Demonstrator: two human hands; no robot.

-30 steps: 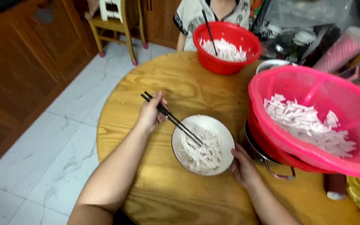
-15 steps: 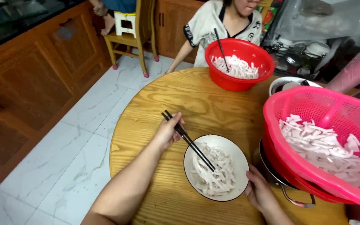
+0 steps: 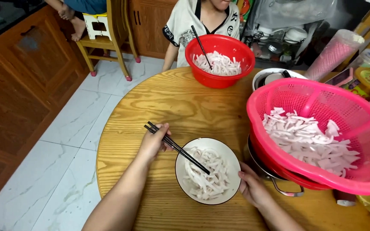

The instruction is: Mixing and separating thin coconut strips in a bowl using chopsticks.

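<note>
Gripping black chopsticks [image 3: 177, 148] in your closed left hand [image 3: 154, 141], tips sunk in the pale strips filling the white bowl [image 3: 207, 176] at lower centre, you curl your right hand [image 3: 251, 187] against its rim, evidently steadying it beside the pink colander [image 3: 322, 132].

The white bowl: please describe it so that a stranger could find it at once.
On the round wooden table, look at the near edge, between the person's two hands. The white bowl holds pale strips, with black chopsticks dipping in; the other containers are red or pink plastic.
</note>
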